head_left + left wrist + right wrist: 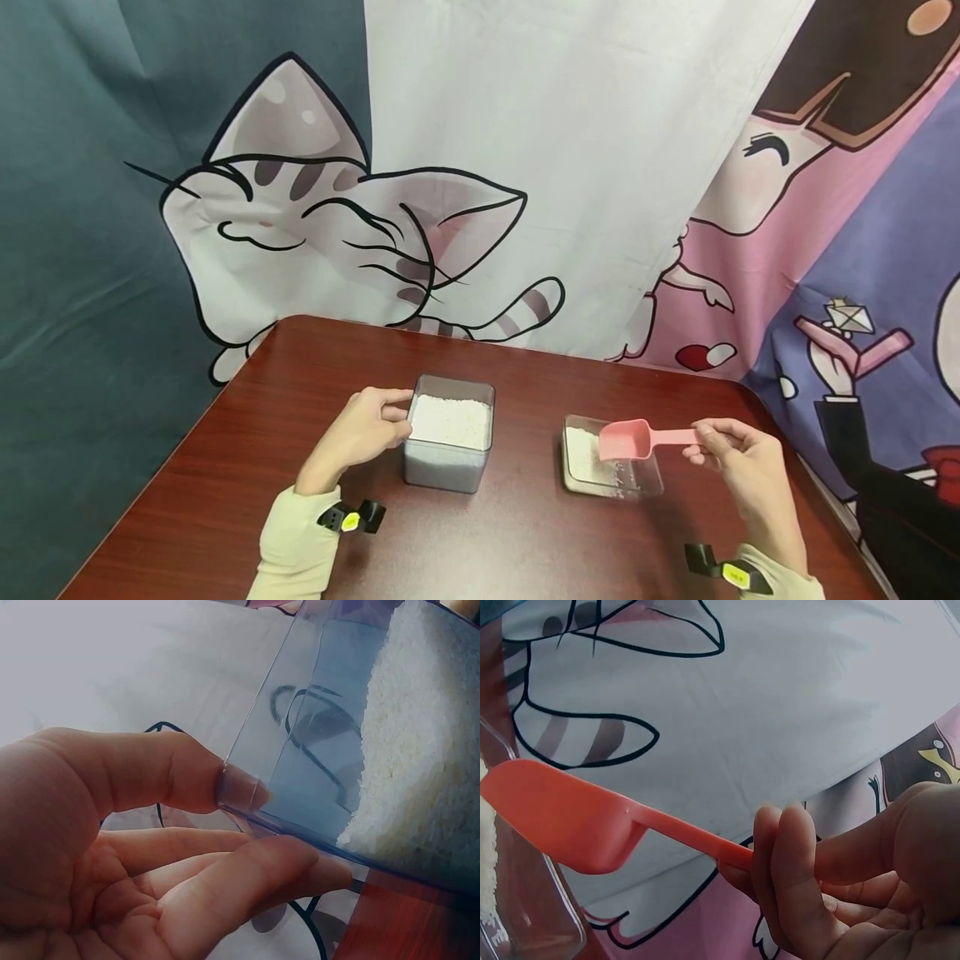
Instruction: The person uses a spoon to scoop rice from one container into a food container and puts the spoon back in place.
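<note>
Two hands: left (367,429) in a pinch on a grey container (444,471), right (742,462) around a pink scoop (628,440).

Worktop (225,483): reddish-brown, far corners rounded. Fabric backdrop (600,125): hangs behind worktop. Printed cat (262,200): black outlines, behind worktop's far left part. Printed brown-haired figure (750,179): above worktop's far right corner. Printed envelope (851,317): beyond same corner.

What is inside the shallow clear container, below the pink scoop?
In the head view, pale grains lie at left in the container; the pink scoop hides part of the inside; what lies there cannot be seen.
</note>
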A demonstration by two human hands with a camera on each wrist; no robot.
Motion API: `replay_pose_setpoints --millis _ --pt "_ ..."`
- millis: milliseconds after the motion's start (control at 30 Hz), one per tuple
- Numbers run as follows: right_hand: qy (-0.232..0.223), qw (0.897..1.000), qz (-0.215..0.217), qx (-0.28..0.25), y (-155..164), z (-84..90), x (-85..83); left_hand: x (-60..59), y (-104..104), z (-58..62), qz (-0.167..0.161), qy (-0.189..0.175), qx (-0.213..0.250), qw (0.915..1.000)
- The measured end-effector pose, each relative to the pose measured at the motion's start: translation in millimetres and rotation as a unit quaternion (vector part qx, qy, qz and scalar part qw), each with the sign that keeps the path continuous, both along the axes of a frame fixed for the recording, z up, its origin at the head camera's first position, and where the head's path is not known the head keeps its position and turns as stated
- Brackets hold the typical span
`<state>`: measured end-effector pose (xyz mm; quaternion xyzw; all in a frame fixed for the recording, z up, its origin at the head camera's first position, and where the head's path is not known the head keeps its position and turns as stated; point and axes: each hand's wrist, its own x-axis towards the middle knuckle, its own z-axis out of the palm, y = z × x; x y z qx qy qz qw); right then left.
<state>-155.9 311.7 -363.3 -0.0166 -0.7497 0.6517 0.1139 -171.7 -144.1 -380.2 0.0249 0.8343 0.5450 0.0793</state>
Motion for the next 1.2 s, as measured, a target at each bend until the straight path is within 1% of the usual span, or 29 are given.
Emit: replay_pose_setpoints --millis 100,200,267,367,400,500,600,633,733,900,1000,1200 --pt "-0.009 1.0 -0.002 -0.022 0.5 -1.1 -1.1 0.4 -1.4 0.2 0.0 0.003 0.003 1.0" --pt "-0.014 0.997 0.013 -0.075 2.5 -4.8 -3.2 1.5 -1.8 0.5 -0.004 0.006 0.01 0.9999" --pt "-0.013 0.992 0.03 -0.124 5.0 -8.8 -5.2 1.5 -1.2 0.5 -0.01 0.008 0.014 0.9998" --pt "-0.013 0.982 0.054 -0.178 6.8 -16.0 -9.3 2.2 -1.2 1.5 -0.008 0.01 0.015 0.9998" --pt "-0.005 0.976 0.074 -0.202 9.3 -21.6 -12.3 2.2 -1.5 1.9 -0.009 0.012 0.015 0.9998" --pt "-0.007 0.971 0.087 -0.224 4.3 -25.4 -17.0 2.3 -2.3 2.5 -0.009 0.019 0.011 0.9997" --pt "-0.001 0.961 0.109 -0.254 -3.8 -23.8 -20.4 2.4 -2.5 2.1 -0.01 0.021 0.009 0.9997" --pt "-0.007 0.962 0.102 -0.253 -9.8 -18.9 -19.3 2.4 -2.3 1.6 -0.011 0.02 0.009 0.9997" --pt "-0.01 0.952 0.114 -0.284 -18.9 -14.5 -19.4 3.2 -1.3 0.2 -0.007 0.017 0.008 0.9998" --pt "-0.02 0.944 0.124 -0.304 -36.1 -11.5 -19.9 3.9 1.2 -1.0 -0.002 0.014 0.0 0.9999" --pt "-0.021 0.943 0.129 -0.307 -47.9 -7.7 -20.9 3.3 1.3 -1.8 -0.001 0.015 -0.004 0.9999" --pt "-0.029 0.944 0.138 -0.298 -71.7 4.7 -22.5 3.1 0.2 -1.2 0.01 0.011 -0.007 0.9999"
